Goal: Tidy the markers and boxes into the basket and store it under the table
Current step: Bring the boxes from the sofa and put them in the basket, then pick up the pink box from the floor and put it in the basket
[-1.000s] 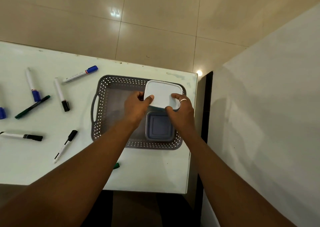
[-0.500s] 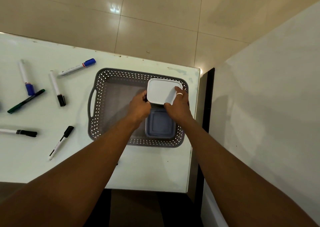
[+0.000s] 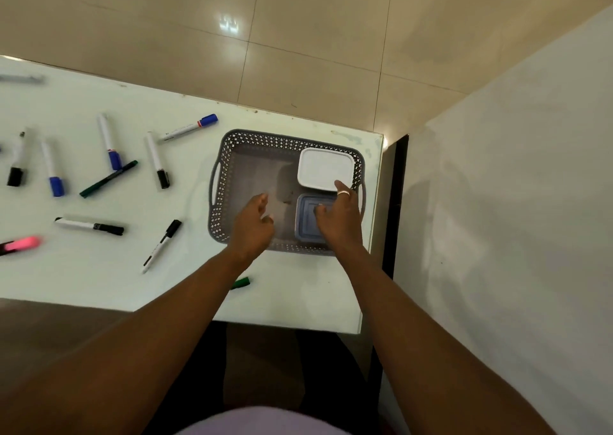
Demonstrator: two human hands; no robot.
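Observation:
A grey perforated basket sits at the right end of the white table. Inside it, at the far right, lies a white box; a blue-grey box lies just nearer to me. My right hand hovers over the blue-grey box with relaxed fingers, one fingertip by the white box's near edge. Holding nothing, my left hand hangs over the basket's near middle, fingers loosely curled. Several markers lie scattered left of the basket, among them a blue-capped one and a black-capped one.
A green marker peeks out beside my left forearm near the table's front edge. A pink marker lies at the far left. A white wall stands close on the right, with a dark gap between it and the table.
Both hands have let go of the white box, which now lies in the basket's far right corner. They have drawn back toward me, and the view has shifted left.

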